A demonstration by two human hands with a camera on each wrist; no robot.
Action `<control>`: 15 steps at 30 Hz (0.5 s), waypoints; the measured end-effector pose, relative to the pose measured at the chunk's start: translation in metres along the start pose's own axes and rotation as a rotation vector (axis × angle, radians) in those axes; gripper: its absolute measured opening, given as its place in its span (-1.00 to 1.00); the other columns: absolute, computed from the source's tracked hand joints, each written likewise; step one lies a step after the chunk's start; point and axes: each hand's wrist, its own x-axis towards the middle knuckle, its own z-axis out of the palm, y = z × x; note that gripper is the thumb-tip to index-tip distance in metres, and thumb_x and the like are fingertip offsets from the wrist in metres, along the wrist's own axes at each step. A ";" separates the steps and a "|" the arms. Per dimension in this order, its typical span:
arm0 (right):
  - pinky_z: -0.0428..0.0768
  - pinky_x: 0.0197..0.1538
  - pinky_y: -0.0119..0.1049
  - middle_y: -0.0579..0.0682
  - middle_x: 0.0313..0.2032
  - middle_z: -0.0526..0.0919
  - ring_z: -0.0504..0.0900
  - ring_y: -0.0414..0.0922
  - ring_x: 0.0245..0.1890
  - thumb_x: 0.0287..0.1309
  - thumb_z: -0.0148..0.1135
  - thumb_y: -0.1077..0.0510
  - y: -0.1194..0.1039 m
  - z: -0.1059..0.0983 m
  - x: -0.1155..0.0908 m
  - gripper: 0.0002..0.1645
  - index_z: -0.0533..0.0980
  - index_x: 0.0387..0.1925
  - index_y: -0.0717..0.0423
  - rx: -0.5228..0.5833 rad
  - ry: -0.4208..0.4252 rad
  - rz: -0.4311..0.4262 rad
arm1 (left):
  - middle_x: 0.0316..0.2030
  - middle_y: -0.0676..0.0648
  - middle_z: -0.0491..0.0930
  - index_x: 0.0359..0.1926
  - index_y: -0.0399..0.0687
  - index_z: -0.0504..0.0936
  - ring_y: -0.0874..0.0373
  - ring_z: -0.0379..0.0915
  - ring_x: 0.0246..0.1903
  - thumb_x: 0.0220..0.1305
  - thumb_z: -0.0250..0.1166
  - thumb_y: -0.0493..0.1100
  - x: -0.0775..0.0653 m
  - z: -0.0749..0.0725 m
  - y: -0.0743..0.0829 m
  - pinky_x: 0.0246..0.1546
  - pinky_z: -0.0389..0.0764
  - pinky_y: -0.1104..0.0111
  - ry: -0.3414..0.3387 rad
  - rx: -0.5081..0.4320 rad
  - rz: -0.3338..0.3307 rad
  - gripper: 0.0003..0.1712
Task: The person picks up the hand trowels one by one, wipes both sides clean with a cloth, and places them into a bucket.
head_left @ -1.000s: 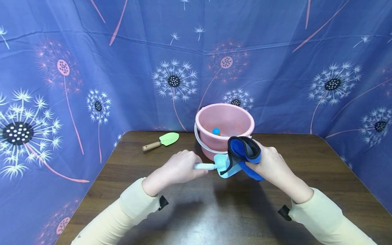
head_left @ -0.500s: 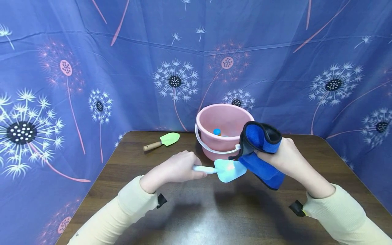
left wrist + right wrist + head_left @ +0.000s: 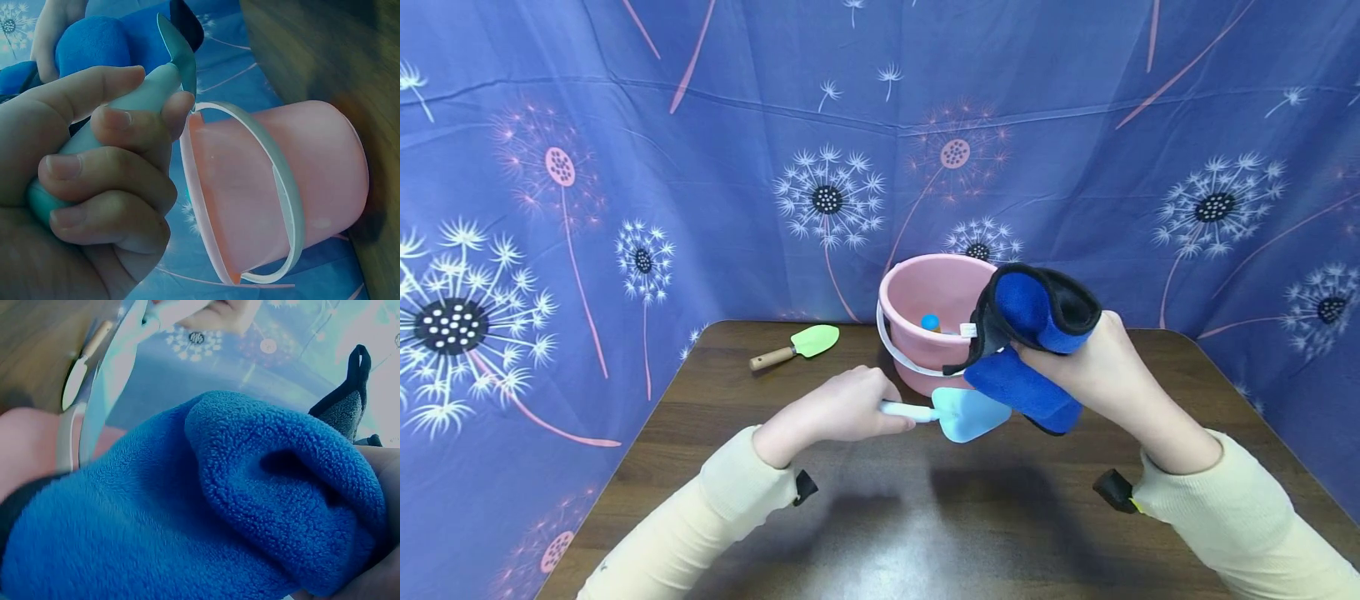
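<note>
My left hand (image 3: 848,406) grips a light blue hand trowel (image 3: 972,413) by its pale handle, its blade pointing right in the head view. In the left wrist view, my fingers curl round the trowel handle (image 3: 147,94). My right hand (image 3: 1101,371) holds a bunched blue cloth (image 3: 1026,387) with black edging and a black loop, just beside and above the blade. Whether cloth and blade touch, I cannot tell. Fleecy blue cloth (image 3: 269,487) fills most of the right wrist view and hides most of that hand.
Behind the trowel stands a pink bucket (image 3: 917,346) with a white handle and a blue-topped item (image 3: 930,322) inside. A small green trowel (image 3: 814,340) with a wooden handle lies at the table's back left. A patterned blue curtain (image 3: 737,208) hangs behind the table (image 3: 715,417).
The cloth covered part of the trowel blade a second ago. My right hand drew it rightward off the blade, then raised it slightly. The left hand has barely shifted.
</note>
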 end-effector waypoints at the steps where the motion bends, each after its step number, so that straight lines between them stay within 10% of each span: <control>1: 0.51 -0.15 0.21 0.30 -0.13 0.60 0.60 0.24 -0.14 -0.07 0.41 0.13 -0.002 0.002 0.000 -0.38 0.42 0.05 0.23 0.008 -0.004 -0.003 | -0.80 0.21 0.16 -0.74 0.11 0.44 0.33 0.10 -0.72 0.12 0.31 0.04 0.001 -0.001 0.001 -0.68 0.21 0.44 -0.002 -0.007 0.000 -0.62; 15: 0.63 -0.30 -0.02 0.15 -0.31 0.69 0.70 0.07 -0.36 -0.14 0.41 0.26 0.000 0.054 -0.006 -0.52 0.50 -0.08 0.16 -0.007 -0.065 -0.194 | -0.83 0.22 0.16 -0.79 0.12 0.34 0.34 0.14 -0.75 0.17 0.29 0.05 0.004 -0.004 0.009 -0.69 0.22 0.46 0.038 -0.024 0.006 -0.52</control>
